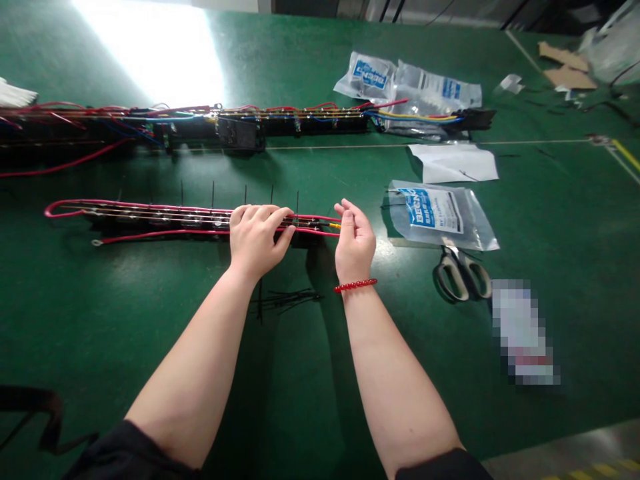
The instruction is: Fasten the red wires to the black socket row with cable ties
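A long, narrow black assembly (165,217) with metal contacts and thin wires lies lengthwise in front of me. A thick red cable (195,233) runs along it, looping at the left end, with a ring terminal (97,243) on its loose end. Several black cable ties (213,195) stick out from its far side. My left hand (257,240) wraps over the assembly's middle, its thumb on the near side. At the right end my right hand (355,237) has its fingers curled around the red cable, hiding where it bends. A short yellow wire piece (335,226) shows beside that hand.
Behind lies a longer wired assembly (300,120). To the right are labelled plastic bags (440,213), white paper (455,163) and scissors (463,277). Loose cable ties (290,300) lie nearer me. Cardboard scraps (570,70) sit at far right on the green table (125,320).
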### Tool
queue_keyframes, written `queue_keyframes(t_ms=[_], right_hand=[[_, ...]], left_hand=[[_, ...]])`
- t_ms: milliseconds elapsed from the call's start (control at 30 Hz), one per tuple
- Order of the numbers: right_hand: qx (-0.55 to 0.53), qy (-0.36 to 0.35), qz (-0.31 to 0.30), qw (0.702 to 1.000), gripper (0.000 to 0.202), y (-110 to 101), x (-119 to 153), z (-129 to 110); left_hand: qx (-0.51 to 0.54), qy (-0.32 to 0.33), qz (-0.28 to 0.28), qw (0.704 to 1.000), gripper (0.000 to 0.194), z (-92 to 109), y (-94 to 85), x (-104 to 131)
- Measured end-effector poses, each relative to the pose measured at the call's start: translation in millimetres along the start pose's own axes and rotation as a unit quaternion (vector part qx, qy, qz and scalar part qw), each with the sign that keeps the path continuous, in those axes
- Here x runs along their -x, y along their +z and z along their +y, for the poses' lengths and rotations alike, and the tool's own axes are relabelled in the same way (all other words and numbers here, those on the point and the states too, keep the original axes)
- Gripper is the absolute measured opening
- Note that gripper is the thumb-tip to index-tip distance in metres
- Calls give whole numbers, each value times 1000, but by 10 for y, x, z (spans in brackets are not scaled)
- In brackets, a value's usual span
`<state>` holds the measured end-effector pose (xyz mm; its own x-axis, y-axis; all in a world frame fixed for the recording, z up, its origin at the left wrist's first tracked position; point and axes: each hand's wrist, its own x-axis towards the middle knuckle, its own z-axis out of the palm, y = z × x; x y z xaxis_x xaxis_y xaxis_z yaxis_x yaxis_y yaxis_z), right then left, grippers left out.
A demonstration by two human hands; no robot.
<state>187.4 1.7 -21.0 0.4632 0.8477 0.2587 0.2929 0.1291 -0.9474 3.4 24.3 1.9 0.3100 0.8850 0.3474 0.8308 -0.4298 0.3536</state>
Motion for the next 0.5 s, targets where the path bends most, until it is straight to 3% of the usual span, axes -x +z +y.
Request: queue_keyframes(t_ms=[267, 500], right_hand=[[56, -15, 60, 997, 33, -46, -19, 24], [49, -22, 38, 998, 30, -45, -34, 18]], left_hand=[[8, 0, 1, 1000, 28, -9, 4, 0], [-2, 1, 6, 1000, 28, -10, 6, 1]])
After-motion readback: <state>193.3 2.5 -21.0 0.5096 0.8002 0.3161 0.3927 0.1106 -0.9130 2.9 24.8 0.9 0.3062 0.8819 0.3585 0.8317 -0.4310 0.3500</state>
